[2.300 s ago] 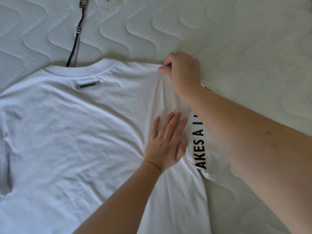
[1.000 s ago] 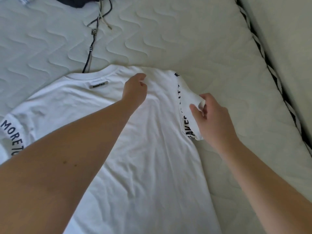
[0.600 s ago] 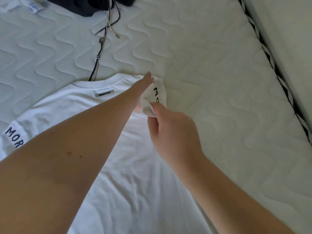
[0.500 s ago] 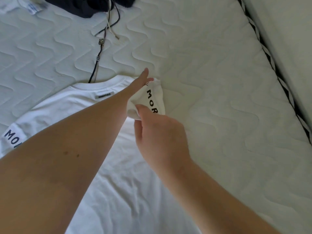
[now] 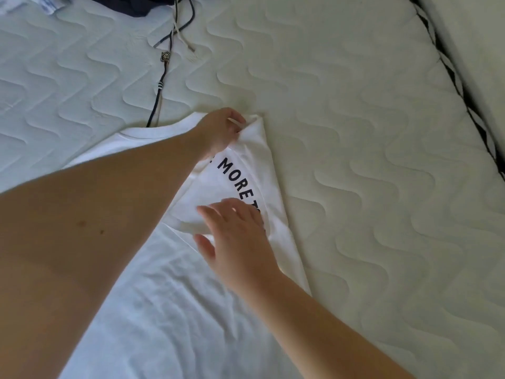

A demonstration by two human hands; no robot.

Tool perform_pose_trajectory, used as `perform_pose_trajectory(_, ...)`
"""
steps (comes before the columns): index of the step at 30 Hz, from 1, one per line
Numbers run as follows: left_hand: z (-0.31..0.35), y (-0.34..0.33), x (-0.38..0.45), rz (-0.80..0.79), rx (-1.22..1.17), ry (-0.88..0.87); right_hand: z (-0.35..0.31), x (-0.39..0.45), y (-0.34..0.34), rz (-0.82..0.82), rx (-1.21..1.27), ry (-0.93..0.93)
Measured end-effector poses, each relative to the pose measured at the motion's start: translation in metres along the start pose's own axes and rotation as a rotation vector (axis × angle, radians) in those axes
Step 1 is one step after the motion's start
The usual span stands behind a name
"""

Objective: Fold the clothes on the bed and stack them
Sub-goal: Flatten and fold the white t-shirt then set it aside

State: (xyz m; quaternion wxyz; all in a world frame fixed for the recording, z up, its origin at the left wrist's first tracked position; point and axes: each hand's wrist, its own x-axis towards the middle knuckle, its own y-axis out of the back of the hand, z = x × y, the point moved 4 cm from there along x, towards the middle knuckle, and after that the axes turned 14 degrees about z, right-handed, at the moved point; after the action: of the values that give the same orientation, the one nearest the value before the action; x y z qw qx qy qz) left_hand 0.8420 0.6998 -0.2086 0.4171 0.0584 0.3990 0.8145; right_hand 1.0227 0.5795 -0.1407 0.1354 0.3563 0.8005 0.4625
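We have the white T-shirt [image 5: 153,305] lying flat on the bed [image 5: 369,160]. Our left hand [image 5: 218,132] pinches the shoulder corner. Our right hand [image 5: 237,236] lies flat with straight fingers on the sleeve [image 5: 240,176] that is folded in. We should keep the corner pinned and rub the sleeve smooth, so the side edge comes out straight.

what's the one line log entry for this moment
stage: sleeve folded in | left hand: pinches t-shirt shoulder corner | right hand: open, flat on sleeve | surface: mattress
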Motion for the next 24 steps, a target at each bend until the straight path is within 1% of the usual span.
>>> perform_pose_trajectory(3,-0.007,0.003,-0.007,0.095,-0.036,0.047,0.034,-0.027,-0.003,0.008,-0.103,-0.066)
perform_pose_trajectory(5,-0.017,0.007,-0.016,0.133,0.032,0.086,0.047,-0.041,-0.007,-0.018,-0.184,-0.082)
perform_pose_trajectory(6,-0.019,0.008,-0.021,0.094,0.130,0.072,0.049,-0.047,-0.010,-0.034,-0.222,-0.085)
perform_pose_trajectory(9,-0.024,0.005,-0.035,-0.097,0.593,-0.129,0.051,-0.056,-0.021,-0.056,-0.283,-0.077)
perform_pose_trajectory(10,-0.028,0.006,-0.040,-0.140,0.656,-0.159,0.051,-0.056,-0.025,-0.060,-0.297,-0.058)
perform_pose_trajectory(11,-0.033,0.007,-0.044,-0.169,0.664,-0.163,0.052,-0.054,-0.029,-0.054,-0.314,-0.037)
perform_pose_trajectory(13,-0.041,0.014,-0.049,-0.216,0.681,-0.150,0.056,-0.048,-0.031,0.009,-0.345,0.005)
perform_pose_trajectory(15,-0.045,0.024,-0.052,-0.219,0.699,-0.128,0.056,-0.046,-0.029,0.084,-0.318,0.032)
perform_pose_trajectory(17,-0.045,0.033,-0.054,-0.157,0.649,-0.126,0.051,-0.048,-0.026,0.165,-0.241,0.057)
perform_pose_trajectory(21,-0.046,0.044,-0.063,-0.013,0.430,-0.087,0.040,-0.050,-0.023,0.302,-0.117,0.041)
perform_pose_trajectory(22,-0.047,0.045,-0.066,0.021,0.393,-0.079,0.038,-0.050,-0.023,0.292,-0.082,0.029)
perform_pose_trajectory(24,-0.045,0.047,-0.073,0.112,0.382,-0.108,0.034,-0.053,-0.029,0.176,-0.018,0.037)
